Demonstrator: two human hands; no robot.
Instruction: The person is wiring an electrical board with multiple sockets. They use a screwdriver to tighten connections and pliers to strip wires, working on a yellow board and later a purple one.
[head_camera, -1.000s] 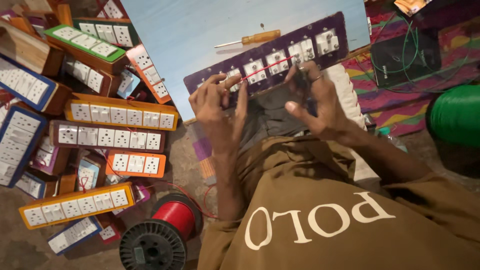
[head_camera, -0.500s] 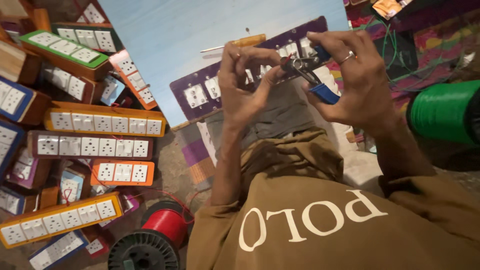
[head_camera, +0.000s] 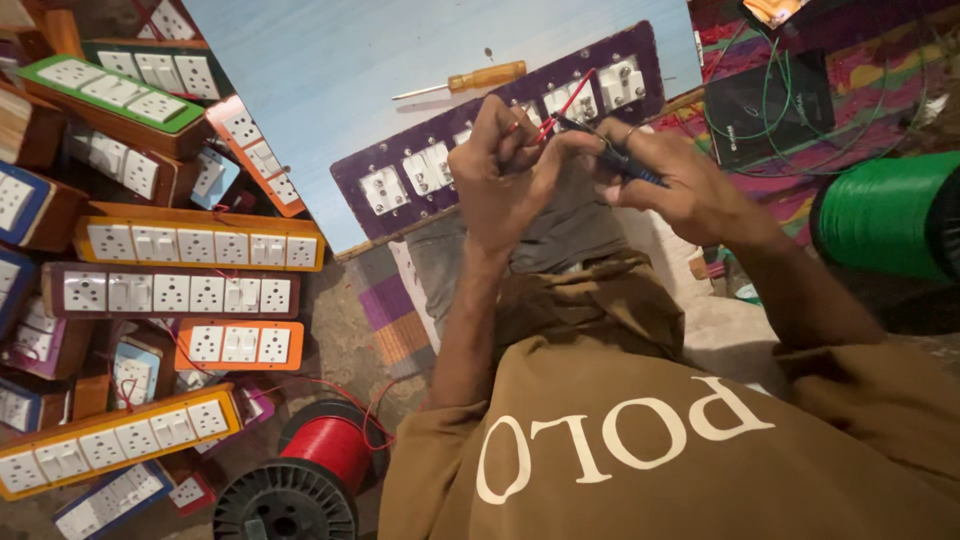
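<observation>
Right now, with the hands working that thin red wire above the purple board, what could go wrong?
The left hand pinches the red wire close to the blue-handled tool in the right hand, so a slip might nick a finger or cut the wire. The purple switch board seems to lie half on the knees and could tip. The screwdriver lies loose on the blue sheet and might roll.
</observation>
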